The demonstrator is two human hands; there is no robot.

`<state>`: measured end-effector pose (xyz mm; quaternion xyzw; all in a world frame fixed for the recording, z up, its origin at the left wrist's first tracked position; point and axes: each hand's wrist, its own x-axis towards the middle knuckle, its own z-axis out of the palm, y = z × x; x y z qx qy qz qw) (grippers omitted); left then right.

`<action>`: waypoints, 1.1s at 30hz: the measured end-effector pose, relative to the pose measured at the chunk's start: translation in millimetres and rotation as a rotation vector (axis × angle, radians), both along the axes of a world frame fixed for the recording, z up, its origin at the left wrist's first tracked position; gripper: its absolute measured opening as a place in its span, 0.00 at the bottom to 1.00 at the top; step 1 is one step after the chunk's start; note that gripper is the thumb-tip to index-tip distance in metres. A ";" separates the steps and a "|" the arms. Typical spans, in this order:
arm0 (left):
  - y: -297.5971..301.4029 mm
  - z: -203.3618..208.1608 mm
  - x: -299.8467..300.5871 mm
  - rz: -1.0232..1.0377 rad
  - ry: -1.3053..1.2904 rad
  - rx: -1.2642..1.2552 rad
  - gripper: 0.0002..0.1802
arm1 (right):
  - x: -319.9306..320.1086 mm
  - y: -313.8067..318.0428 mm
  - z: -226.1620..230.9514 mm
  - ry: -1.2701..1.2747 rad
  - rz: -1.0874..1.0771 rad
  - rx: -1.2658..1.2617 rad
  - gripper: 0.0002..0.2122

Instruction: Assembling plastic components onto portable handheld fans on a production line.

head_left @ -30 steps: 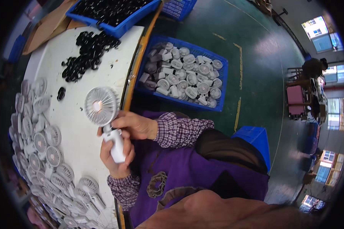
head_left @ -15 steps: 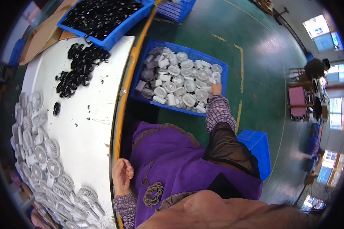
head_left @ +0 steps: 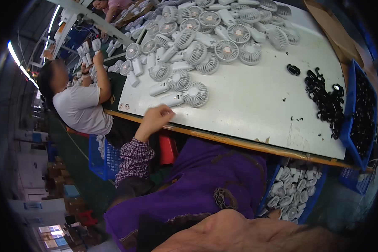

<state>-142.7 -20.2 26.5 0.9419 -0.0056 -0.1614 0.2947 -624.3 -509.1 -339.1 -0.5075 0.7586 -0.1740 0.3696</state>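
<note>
My left hand [head_left: 154,121] hovers over the near edge of the white table, its fingers loosely bent and nothing visible in them. Just beyond its fingertips lies a white handheld fan [head_left: 195,94], handle toward the hand, with another fan [head_left: 178,80] right behind it. Many more such fans are heaped along the far side. Low in the picture, a small part of my right hand [head_left: 275,213] shows at the blue crate [head_left: 319,185] of fans beside my lap. Its fingers are hidden, so what it holds cannot be seen.
A pile of small black curved parts [head_left: 323,101] lies at the table's right, beside a blue bin [head_left: 349,126] full of them. At left, a co-worker [head_left: 82,98] in a white shirt holds up fans. A blue basket [head_left: 111,161] and red stool [head_left: 168,149] stand under the table edge.
My view has swung from the floor crate toward the table and the co-worker. My left hand has moved from beside my lap to near the fans; my right hand remains at the crate.
</note>
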 end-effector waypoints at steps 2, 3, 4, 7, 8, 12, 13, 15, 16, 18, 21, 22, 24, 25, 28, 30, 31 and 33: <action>13.7 2.7 6.3 0.017 -0.369 0.205 0.19 | 54.8 -32.9 25.6 -0.221 -0.038 -0.064 0.17; 16.5 -4.3 12.2 0.038 -0.364 0.181 0.19 | 70.6 -56.9 34.8 -0.293 0.015 -0.020 0.18; 13.5 -10.4 22.2 -0.134 -0.571 0.230 0.21 | 106.0 -51.3 69.2 -0.353 0.060 -0.093 0.18; -6.1 -24.6 46.4 -0.313 -0.653 0.205 0.25 | 179.9 -45.0 161.4 -0.475 0.130 -0.278 0.14; -9.0 -23.1 46.8 -0.313 -0.612 0.192 0.25 | 200.8 -45.8 181.6 -0.531 0.190 -0.296 0.13; -45.8 -34.9 46.6 -0.323 -0.695 -0.034 0.22 | 297.0 11.7 285.0 -0.672 0.439 -0.440 0.09; -57.3 -39.8 43.3 -0.351 -0.696 -0.112 0.23 | 316.0 21.3 289.9 -0.783 0.563 -0.412 0.10; -89.7 -40.5 31.2 -0.401 -0.711 -0.244 0.25 | 364.8 62.0 308.5 -0.859 0.900 -0.401 0.17; -109.0 -37.7 28.4 -0.466 -0.768 -0.323 0.26 | 390.3 90.2 319.5 -1.022 1.035 -0.258 0.22; -138.9 -43.1 22.8 -0.541 -0.717 -0.439 0.26 | 432.0 131.6 353.0 -1.148 1.417 -0.231 0.31; -160.3 -43.2 20.7 -0.540 -0.568 -0.516 0.26 | 456.4 151.3 375.1 -0.928 1.528 -0.480 0.23; -165.4 -39.4 21.5 -0.490 -0.415 -0.576 0.26 | 461.0 152.7 375.7 -0.937 1.482 -0.534 0.20; -168.2 -36.0 22.7 -0.453 -0.313 -0.673 0.21 | 465.6 154.2 377.3 -0.947 1.426 -0.540 0.16; -165.8 -44.0 23.4 -0.402 -0.187 -0.688 0.19 | 467.6 154.1 376.4 -0.948 1.426 -0.540 0.16; -168.2 -46.3 18.3 -0.311 -0.062 -0.706 0.16 | 478.6 144.6 365.1 -0.867 1.424 -0.501 0.14; -171.3 -43.5 20.9 -0.262 -0.068 -0.727 0.15 | 496.7 126.7 337.7 -0.968 1.396 0.063 0.11; -169.5 -45.7 23.5 -0.123 0.127 -0.883 0.15 | 508.3 111.5 329.3 -0.867 1.387 -0.083 0.12; -161.0 -44.0 32.5 0.091 0.469 -1.129 0.15 | 539.2 69.2 333.3 -0.724 1.194 -0.244 0.11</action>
